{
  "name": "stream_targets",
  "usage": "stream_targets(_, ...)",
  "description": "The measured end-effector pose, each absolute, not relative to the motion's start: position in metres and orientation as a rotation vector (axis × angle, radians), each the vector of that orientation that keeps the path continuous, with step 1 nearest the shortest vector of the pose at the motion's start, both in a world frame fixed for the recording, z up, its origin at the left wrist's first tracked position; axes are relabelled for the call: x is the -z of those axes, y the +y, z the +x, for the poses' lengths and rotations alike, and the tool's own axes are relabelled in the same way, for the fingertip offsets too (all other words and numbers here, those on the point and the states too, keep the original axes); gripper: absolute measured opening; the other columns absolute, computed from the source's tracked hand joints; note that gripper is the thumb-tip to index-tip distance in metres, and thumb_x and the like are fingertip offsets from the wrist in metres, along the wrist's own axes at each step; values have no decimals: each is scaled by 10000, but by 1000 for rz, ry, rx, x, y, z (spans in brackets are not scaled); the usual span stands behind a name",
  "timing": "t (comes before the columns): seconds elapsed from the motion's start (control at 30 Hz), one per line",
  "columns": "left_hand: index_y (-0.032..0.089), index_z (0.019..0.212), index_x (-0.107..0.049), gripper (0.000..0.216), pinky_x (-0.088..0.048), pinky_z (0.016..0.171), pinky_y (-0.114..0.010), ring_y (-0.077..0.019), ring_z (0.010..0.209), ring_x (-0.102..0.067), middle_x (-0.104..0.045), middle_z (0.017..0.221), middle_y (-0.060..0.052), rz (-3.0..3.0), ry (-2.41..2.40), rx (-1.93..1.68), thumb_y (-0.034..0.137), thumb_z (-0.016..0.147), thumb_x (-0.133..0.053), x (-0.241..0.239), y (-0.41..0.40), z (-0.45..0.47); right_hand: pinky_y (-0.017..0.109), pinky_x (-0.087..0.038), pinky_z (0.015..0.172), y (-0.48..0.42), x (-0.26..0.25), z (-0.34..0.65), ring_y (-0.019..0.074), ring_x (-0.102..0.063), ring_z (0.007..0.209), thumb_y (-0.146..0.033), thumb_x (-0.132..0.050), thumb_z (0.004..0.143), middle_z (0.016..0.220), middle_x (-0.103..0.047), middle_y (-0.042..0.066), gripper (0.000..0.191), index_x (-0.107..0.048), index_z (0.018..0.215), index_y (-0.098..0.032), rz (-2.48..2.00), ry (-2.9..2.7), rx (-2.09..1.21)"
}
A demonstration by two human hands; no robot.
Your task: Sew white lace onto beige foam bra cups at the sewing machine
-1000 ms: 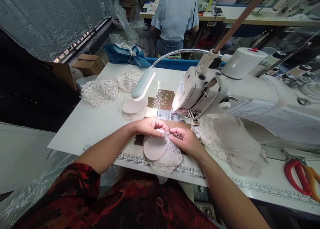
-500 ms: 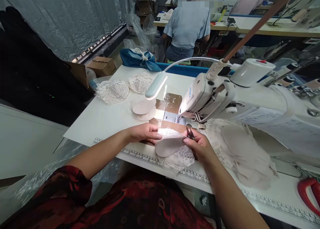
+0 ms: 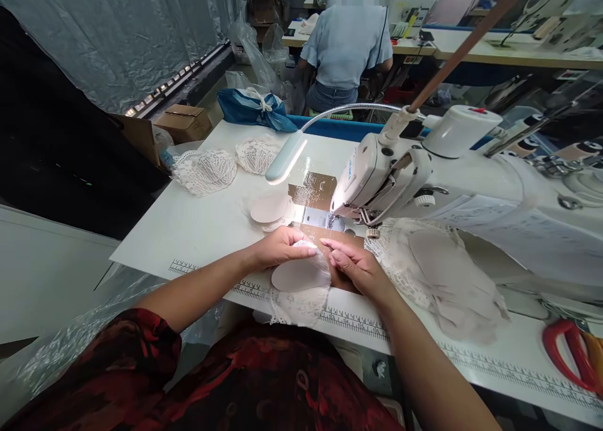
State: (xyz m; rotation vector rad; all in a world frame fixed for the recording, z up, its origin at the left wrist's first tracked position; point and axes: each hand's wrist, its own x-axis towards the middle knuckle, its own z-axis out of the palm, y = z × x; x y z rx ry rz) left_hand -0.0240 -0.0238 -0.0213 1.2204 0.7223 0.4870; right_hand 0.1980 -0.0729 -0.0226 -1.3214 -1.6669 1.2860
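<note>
My left hand is closed on the upper edge of a lace bra cup, thumb on top. The cup has a smooth pale pad, and its white lace hangs over the table's front edge ruler. Close to the cup's right edge is my right hand, with thumb and forefinger pressed together. Whatever lies in those fingers is too small or hidden to make out; no snips show there now. Both hands are just in front of the sewing machine's needle area.
The white sewing machine stands at right, a lamp over its bed. Lace cups and a padded cup lie left; a pile of pads lies right. Red-handled scissors are at far right. A person sits ahead.
Both hands and the cup have shifted slightly left, and the cup has turned so its lace hangs down. My right hand has come off the cup's edge; the dark snips seen in it are out of sight.
</note>
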Motion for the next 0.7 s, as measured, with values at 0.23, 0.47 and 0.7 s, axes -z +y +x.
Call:
stream_targets(0.23,110,853,-735,288,-484,758,-268,-168,805,-640,-706,831,-68,1238,727,-509,384,766,-736,27,-29,-12,333,-520,736,-74,21,189,192,-652,820,-442,-606,845,933,-692,57,287,-627,1009,-209,-1250,-1601,-1445)
stream_targets(0.47,101,749,-693,326,-412,621,-218,-117,669,-556,-616,688,-21,1221,729,-492,424,763,-726,30,-33,-6,317,-513,711,-75,22,185,188,-644,801,-441,-607,838,856,-680,43,244,-651,887,-206,-1295,-1581,-1352)
stream_targets(0.7,136,612,-577,436,-259,506,-226,-84,523,-372,-428,546,31,1792,878,-341,519,812,-627,3,-28,-23,331,-505,704,-72,31,194,194,-640,772,-478,-576,841,844,-679,37,291,-597,969,-217,-1438,-1492,-1190)
